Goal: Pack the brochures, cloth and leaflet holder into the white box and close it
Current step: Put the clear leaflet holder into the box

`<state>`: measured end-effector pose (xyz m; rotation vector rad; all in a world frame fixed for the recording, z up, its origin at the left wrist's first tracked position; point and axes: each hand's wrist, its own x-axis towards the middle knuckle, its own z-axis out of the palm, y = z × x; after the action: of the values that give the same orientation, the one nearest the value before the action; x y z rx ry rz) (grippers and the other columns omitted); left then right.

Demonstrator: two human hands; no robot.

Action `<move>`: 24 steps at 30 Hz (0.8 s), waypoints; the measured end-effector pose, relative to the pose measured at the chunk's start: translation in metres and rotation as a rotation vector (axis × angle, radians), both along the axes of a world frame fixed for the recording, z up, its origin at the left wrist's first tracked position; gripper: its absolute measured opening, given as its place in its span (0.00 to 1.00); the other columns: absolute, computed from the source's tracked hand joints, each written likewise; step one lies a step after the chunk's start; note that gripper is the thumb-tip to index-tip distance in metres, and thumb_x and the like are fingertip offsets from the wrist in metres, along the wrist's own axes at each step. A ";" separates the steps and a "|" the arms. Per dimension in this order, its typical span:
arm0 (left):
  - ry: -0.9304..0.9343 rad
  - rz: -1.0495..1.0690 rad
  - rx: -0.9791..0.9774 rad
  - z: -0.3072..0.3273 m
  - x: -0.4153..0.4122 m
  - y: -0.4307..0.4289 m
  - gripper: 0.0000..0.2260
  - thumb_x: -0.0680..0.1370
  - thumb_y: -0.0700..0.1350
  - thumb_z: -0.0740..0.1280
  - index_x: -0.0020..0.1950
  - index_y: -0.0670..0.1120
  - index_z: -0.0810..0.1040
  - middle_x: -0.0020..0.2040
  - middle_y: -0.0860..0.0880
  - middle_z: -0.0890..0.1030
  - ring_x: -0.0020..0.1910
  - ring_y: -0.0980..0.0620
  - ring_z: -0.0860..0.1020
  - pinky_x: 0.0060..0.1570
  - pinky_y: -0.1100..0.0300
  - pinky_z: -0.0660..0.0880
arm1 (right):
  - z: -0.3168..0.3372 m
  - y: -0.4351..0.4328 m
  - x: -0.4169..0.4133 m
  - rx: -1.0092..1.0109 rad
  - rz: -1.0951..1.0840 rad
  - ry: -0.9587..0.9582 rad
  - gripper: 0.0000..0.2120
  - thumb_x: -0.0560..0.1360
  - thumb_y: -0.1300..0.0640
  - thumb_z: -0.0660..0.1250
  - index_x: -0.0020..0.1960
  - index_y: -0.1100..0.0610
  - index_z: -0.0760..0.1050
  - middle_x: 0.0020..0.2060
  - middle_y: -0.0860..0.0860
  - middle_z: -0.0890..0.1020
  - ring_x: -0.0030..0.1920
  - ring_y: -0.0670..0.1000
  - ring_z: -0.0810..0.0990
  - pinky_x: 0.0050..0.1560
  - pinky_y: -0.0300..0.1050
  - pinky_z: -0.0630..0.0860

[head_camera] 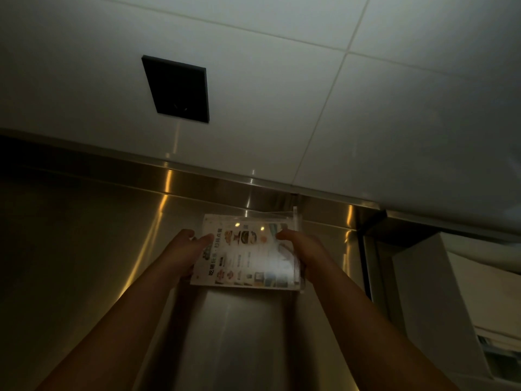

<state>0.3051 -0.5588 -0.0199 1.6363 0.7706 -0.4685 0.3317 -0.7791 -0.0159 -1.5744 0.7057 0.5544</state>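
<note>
- At the upper left, on the white tiled wall (282, 88), a black rectangular plate (177, 90) sits tilted in the view; pale grout lines cross the tiles to its right.
- Below the wall, a brushed stainless-steel surface (84, 249) fills the left and centre, with a raised steel ledge (225, 182) along its far edge where it meets the tiles; warm light streaks glint on the metal.
- Left of centre, the left hand (187, 253) reaches forward on a bare forearm and grips the left edge of the leaflet holder, fingers curled closed around it; the fingertips are partly hidden behind the sheet.
- At centre, the clear acrylic leaflet holder (297, 235) is held up in front of the steel surface, near its far edge, carrying a printed brochure (242, 258) with coloured food pictures and logos; the print is too blurred to read.
- Right of centre, the right hand (306, 255) clasps the right edge of the holder, thumb pointing inward across the front and fingers wrapped behind.
- At the right edge, a white box-like object (439, 300) stands beside the steel surface; whether this is the task's box cannot be told.
</note>
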 end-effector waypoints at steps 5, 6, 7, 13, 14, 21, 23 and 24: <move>0.001 -0.007 0.015 -0.004 0.004 0.001 0.29 0.78 0.50 0.65 0.75 0.45 0.58 0.66 0.40 0.74 0.56 0.42 0.77 0.43 0.56 0.73 | -0.004 -0.008 0.001 0.138 -0.028 0.017 0.07 0.70 0.57 0.70 0.45 0.59 0.79 0.29 0.54 0.85 0.27 0.53 0.84 0.25 0.43 0.78; 0.007 -0.012 0.011 -0.004 0.004 0.001 0.29 0.78 0.50 0.65 0.75 0.44 0.58 0.65 0.39 0.74 0.55 0.42 0.78 0.42 0.56 0.73 | -0.004 -0.009 0.001 0.172 -0.022 0.033 0.07 0.71 0.57 0.70 0.47 0.59 0.79 0.30 0.54 0.85 0.29 0.54 0.84 0.27 0.45 0.80; 0.012 -0.017 0.006 -0.005 0.005 0.001 0.29 0.78 0.50 0.65 0.75 0.44 0.58 0.64 0.39 0.75 0.53 0.43 0.78 0.42 0.56 0.74 | -0.004 -0.009 0.001 0.203 -0.011 0.048 0.08 0.71 0.57 0.70 0.48 0.58 0.78 0.33 0.56 0.86 0.31 0.55 0.84 0.29 0.47 0.81; 0.018 -0.038 0.039 -0.007 0.004 0.001 0.26 0.78 0.50 0.64 0.72 0.43 0.62 0.61 0.39 0.77 0.50 0.44 0.79 0.42 0.56 0.75 | -0.010 -0.011 -0.005 0.199 0.021 0.040 0.05 0.70 0.59 0.68 0.46 0.56 0.76 0.47 0.60 0.82 0.43 0.59 0.82 0.44 0.54 0.80; 0.020 -0.053 0.039 -0.007 0.003 0.001 0.25 0.78 0.51 0.64 0.71 0.43 0.64 0.60 0.39 0.77 0.51 0.43 0.79 0.43 0.55 0.75 | -0.013 -0.012 -0.007 0.217 -0.001 0.044 0.07 0.70 0.59 0.68 0.47 0.56 0.76 0.49 0.61 0.82 0.44 0.60 0.82 0.46 0.57 0.80; -0.002 -0.084 -0.004 -0.003 -0.014 -0.004 0.19 0.79 0.52 0.62 0.66 0.43 0.69 0.58 0.38 0.79 0.51 0.40 0.79 0.44 0.54 0.75 | -0.021 -0.021 -0.033 0.288 -0.111 0.039 0.12 0.66 0.59 0.68 0.49 0.57 0.77 0.42 0.62 0.85 0.41 0.63 0.85 0.44 0.66 0.80; -0.034 -0.076 -0.008 0.002 -0.021 -0.006 0.20 0.79 0.53 0.61 0.65 0.43 0.70 0.56 0.38 0.80 0.50 0.39 0.80 0.46 0.52 0.75 | -0.016 -0.032 -0.040 0.328 -0.138 0.049 0.15 0.67 0.59 0.67 0.54 0.57 0.76 0.41 0.61 0.85 0.36 0.61 0.85 0.37 0.59 0.81; -0.063 -0.066 -0.003 0.005 -0.025 -0.008 0.20 0.79 0.54 0.61 0.65 0.43 0.71 0.54 0.39 0.80 0.48 0.41 0.80 0.44 0.54 0.75 | -0.012 -0.038 -0.044 0.344 -0.139 0.052 0.17 0.67 0.59 0.67 0.56 0.57 0.76 0.42 0.61 0.85 0.36 0.60 0.85 0.36 0.57 0.80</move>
<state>0.2804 -0.5666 -0.0145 1.6696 0.6706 -0.4620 0.2876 -0.8169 -0.0277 -1.1864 0.7111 0.5814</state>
